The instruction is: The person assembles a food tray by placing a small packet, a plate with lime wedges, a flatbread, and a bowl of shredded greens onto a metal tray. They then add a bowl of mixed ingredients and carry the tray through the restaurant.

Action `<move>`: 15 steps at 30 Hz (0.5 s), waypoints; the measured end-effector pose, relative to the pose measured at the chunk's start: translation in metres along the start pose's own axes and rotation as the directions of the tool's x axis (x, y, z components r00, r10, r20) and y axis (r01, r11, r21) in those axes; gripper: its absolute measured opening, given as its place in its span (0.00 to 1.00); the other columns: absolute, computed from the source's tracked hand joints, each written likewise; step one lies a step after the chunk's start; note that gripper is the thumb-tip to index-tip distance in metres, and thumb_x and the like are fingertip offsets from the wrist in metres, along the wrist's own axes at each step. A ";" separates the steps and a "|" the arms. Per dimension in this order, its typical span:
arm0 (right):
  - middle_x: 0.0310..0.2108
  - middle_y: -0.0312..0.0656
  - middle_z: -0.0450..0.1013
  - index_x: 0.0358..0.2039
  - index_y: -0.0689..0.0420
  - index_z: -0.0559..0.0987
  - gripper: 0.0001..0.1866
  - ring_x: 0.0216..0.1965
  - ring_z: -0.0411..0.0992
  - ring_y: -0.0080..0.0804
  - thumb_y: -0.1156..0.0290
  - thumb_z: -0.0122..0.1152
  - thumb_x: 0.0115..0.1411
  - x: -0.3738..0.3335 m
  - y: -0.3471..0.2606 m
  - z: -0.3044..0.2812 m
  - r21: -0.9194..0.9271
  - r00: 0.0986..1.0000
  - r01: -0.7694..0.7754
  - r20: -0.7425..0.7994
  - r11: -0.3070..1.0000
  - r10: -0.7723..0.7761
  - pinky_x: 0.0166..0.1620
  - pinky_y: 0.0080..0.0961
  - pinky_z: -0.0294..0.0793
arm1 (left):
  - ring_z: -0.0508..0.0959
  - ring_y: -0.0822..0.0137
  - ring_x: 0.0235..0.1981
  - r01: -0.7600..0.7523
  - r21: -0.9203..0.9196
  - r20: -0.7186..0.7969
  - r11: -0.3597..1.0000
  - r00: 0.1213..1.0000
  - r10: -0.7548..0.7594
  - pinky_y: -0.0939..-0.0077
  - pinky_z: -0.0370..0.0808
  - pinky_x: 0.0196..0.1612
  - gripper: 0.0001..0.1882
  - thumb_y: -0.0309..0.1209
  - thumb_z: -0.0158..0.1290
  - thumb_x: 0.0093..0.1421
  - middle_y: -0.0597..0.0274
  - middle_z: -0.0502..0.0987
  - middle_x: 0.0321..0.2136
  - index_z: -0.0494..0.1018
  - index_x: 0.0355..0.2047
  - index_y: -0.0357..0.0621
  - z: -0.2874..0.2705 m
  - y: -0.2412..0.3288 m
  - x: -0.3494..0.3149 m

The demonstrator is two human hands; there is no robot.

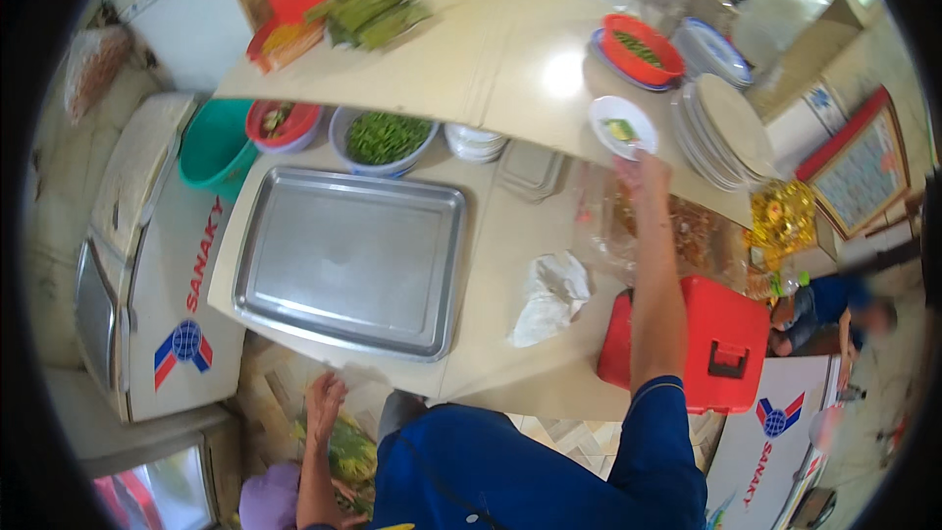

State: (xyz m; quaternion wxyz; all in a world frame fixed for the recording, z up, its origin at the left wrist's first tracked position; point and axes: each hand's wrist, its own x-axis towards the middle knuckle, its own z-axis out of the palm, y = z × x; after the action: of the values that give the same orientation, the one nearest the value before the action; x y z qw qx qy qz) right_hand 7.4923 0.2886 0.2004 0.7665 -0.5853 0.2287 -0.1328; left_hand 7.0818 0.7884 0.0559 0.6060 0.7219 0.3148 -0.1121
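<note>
At two o'clock, the right hand [644, 175] pinched the plate [637, 118] by its five-o'clock rim; it seemed light, stiff, breakable. The left hand [325, 406], at seven, hung half-curled, empty.

Pale tabletop [491, 285] under metal tray [348, 260], greens bowl [392, 169], red case [726, 319]

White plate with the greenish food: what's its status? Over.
Right hand at near rim of white plate, grip unclear. Left hand low, well away. Greenish food on the plate. Plate stack close on the right; nothing seen blocking.
</note>
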 end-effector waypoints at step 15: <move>0.31 0.41 0.74 0.41 0.61 0.71 0.12 0.27 0.74 0.26 0.70 0.51 0.58 -0.196 0.158 0.154 -0.398 0.745 -0.322 0.453 0.859 0.489 0.28 0.23 0.75 | 0.70 0.76 0.24 -0.186 0.166 -0.035 0.968 0.980 0.194 0.82 0.70 0.29 0.23 0.34 0.54 0.56 0.63 0.72 0.24 0.66 0.47 0.32 -0.051 0.101 0.129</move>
State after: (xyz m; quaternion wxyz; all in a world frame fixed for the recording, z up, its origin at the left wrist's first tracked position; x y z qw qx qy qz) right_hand 7.3912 0.5535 0.1199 0.7133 -0.6408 0.1438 0.2447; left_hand 7.2306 0.8714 0.0792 0.5451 0.7982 0.2493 -0.0603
